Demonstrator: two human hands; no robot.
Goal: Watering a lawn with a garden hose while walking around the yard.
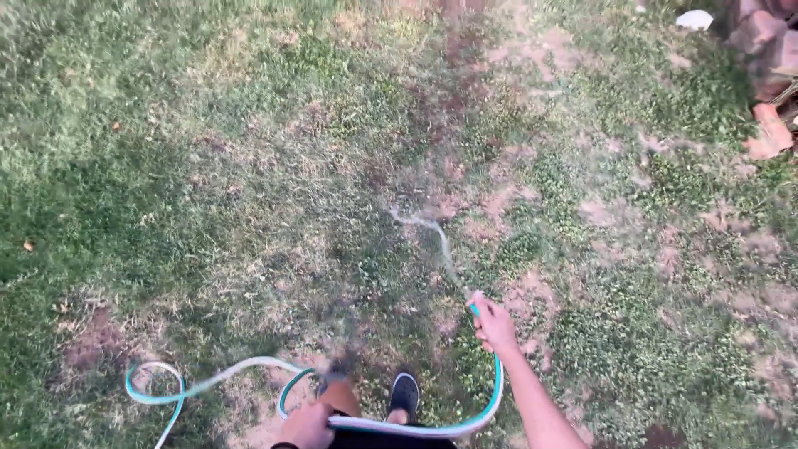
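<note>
A green and white garden hose [416,428] is held in both hands over a patchy lawn [208,191]. The right hand [494,326] is closed around the hose's end, near the middle of the view, and a thin stream of water [436,241] is thrown from it toward the far left, landing on a bare, damp strip of soil [453,125]. From that fist the hose is curved down and to the left, and it is gripped again by the left hand [307,426] at the near edge, the fingers being wrapped over it. Beyond the left hand the hose is looped across the grass to the near left, where a coil [154,387] is laid on a brown patch. Between the two hands, a black shoe [405,392] is planted on the ground, and a second foot [335,378] is seen just left of it, blurred. At the far right, reddish bricks or stones [769,58] are piled, and a pale scrap [694,19] is left beside them.
</note>
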